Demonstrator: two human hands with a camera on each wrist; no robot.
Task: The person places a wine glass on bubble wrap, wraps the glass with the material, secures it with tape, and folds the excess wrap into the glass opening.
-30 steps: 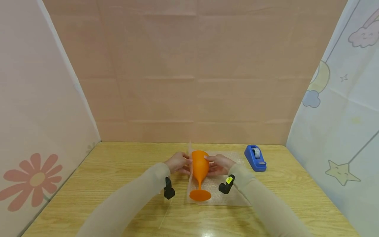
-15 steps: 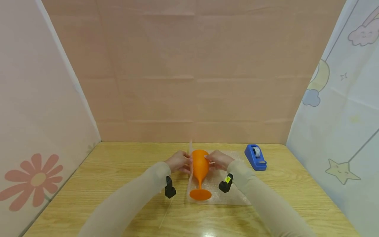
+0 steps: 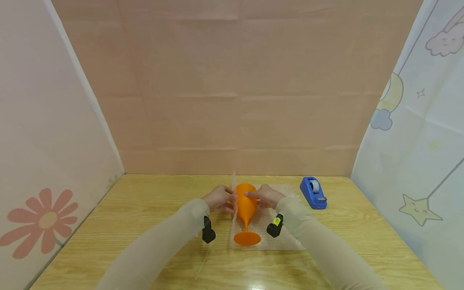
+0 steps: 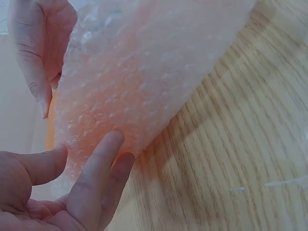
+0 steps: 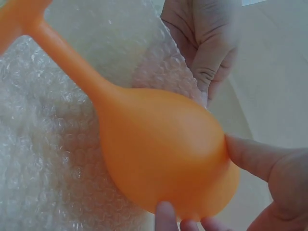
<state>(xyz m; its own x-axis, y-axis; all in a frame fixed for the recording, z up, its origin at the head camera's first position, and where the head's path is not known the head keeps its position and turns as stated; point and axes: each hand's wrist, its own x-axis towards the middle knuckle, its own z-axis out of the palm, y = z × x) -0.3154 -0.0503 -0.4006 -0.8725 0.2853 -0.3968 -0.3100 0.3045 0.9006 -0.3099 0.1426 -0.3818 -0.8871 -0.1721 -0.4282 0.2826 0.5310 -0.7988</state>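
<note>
An orange plastic wine glass lies on a sheet of clear bubble wrap, its foot towards the person and its rim away. My left hand pinches the sheet's left edge, which stands raised along the bowl; in the left wrist view thumb and fingers meet the wrap near its corner. My right hand grips the bowl from the right. The right wrist view shows its thumb on the upper side of the bowl and fingertips at the opposite side, partly hidden by it.
A blue tape dispenser with a roll of tape stands right of the wrap, towards the back. A thin pale strip lies on the wooden table at front left. Fabric-covered walls close off the back and both sides.
The right thumb has slid left, further over the bowl, and the fingers below it show less. The wine glass has shifted very slightly right. The left hand keeps its hold on the wrap.
</note>
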